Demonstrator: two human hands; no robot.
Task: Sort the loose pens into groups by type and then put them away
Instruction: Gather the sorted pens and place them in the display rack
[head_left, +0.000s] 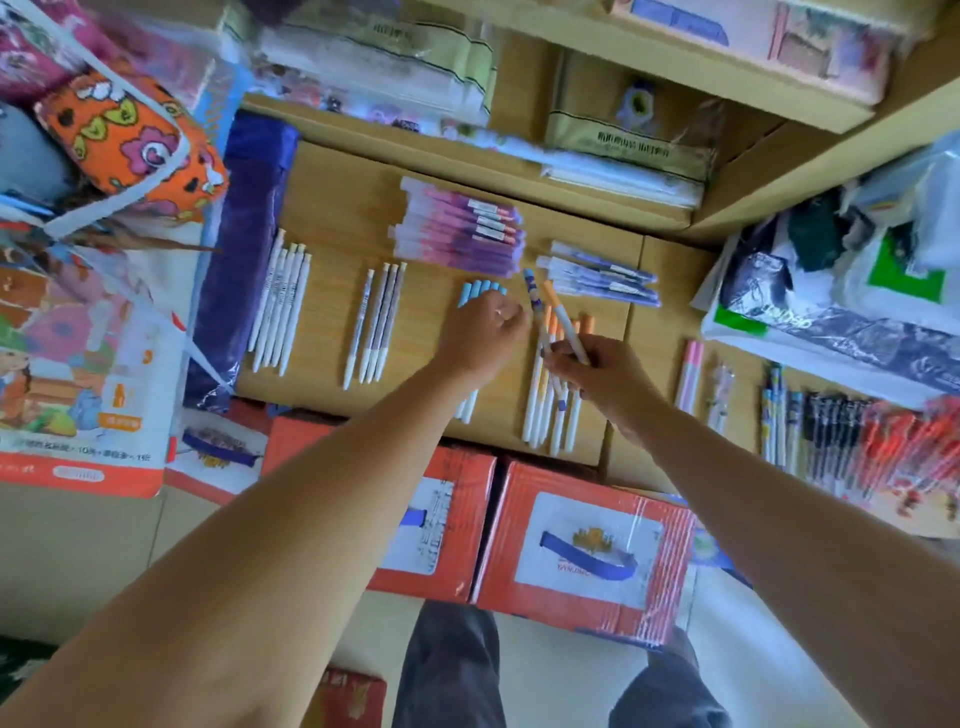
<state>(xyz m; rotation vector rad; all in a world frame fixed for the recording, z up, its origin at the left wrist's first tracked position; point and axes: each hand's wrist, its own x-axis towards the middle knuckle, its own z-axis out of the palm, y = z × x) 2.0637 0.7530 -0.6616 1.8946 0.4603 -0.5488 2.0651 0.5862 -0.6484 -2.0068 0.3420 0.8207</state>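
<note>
A purple plastic-wrapped roll lies along the left edge of the wooden counter. Beyond that edge sit an orange flowered pouch and a cartoon-printed bag. Red cartons stand below the front edge. Plastic bags crowd the right edge, and olive packets line the back.

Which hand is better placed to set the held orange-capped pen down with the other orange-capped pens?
Right. The right hand already grips the orange-capped pen and is directly over the orange-capped group. The left hand sits over the blue-capped pens, one group to the side.
</note>
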